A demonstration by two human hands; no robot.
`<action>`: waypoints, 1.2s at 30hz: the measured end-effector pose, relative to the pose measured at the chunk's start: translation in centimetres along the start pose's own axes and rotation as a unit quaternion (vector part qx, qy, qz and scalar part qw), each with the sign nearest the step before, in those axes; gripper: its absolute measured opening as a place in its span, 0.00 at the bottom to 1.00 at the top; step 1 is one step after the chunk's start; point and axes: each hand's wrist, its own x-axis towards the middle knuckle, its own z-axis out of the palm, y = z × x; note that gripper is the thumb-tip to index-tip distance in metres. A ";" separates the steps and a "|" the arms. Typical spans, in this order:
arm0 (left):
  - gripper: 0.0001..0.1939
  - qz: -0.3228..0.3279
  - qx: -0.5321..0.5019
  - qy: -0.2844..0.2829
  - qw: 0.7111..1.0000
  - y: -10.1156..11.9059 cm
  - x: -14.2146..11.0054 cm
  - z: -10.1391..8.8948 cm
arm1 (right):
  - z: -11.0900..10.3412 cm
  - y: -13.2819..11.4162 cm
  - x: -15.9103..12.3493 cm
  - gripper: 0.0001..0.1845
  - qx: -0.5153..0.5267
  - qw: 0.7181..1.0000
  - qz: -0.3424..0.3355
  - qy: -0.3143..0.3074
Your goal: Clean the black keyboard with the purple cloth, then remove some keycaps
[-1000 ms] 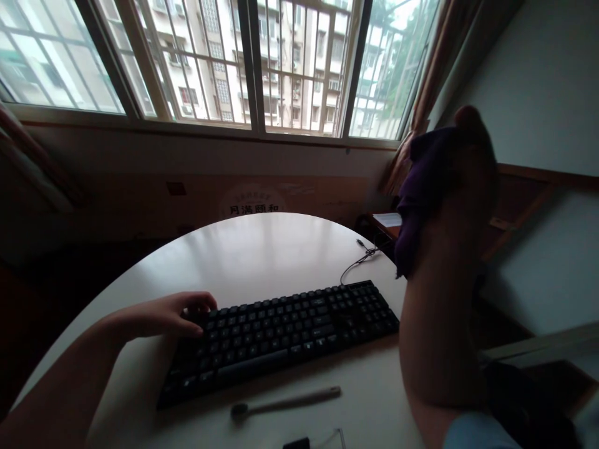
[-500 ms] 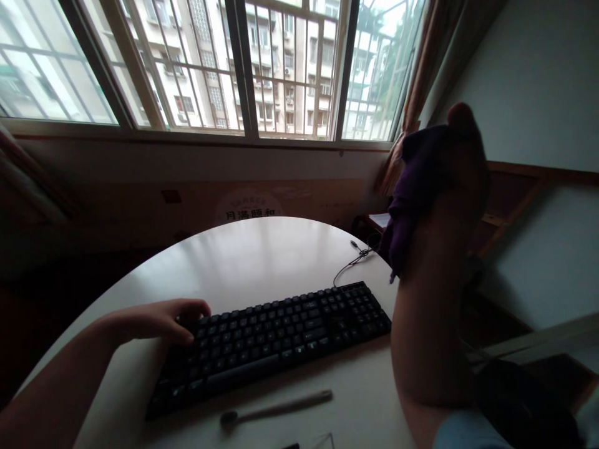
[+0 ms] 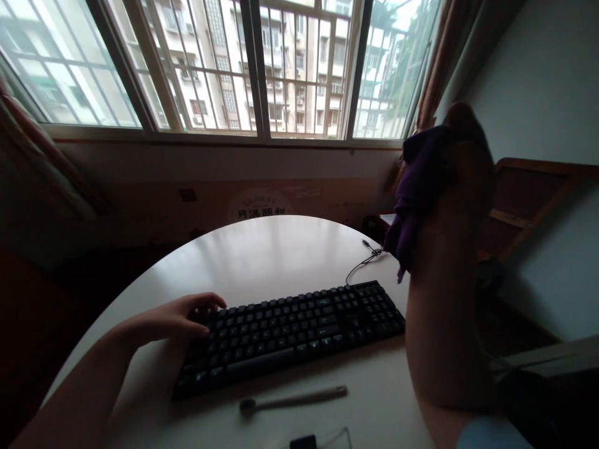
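Daylight from a barred window [image 3: 299,75] falls on a round white table [image 3: 262,262], where a black full-size keyboard [image 3: 290,337] lies aslant. At its far left corner, the left hand [image 3: 187,315] holds the edge, thumb and fingers bent around it. Raised over the table's right side, the right hand [image 3: 468,162] grips a bunched purple cloth [image 3: 418,171]; its fingers are too dark to tell apart. Beyond the keyboard trails its USB cable [image 3: 372,252]; nearer lies a slim toothbrush-like brush [image 3: 299,396], bristles leftward. Patterned curtains [image 3: 430,68] frame the glass.
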 end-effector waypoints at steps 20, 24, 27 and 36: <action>0.23 0.051 0.010 0.087 0.995 0.1 0.0 0.6 | 10.1 5.4 -13.4 0.18 -0.260 0.766 0.034 -0.587; 0.22 0.073 0.003 0.094 0.993 -0.3 -0.2 0.6 | 12.1 5.9 -19.2 0.20 -0.230 0.728 0.017 -0.645; 0.23 0.079 -0.015 0.079 0.994 -0.3 -0.2 0.8 | 13.0 5.4 -22.2 0.22 -0.192 0.718 0.011 -0.669; 0.21 0.074 0.012 0.082 0.994 -1.3 0.2 0.6 | 12.5 4.7 -23.3 0.23 -0.142 0.652 -0.004 -0.745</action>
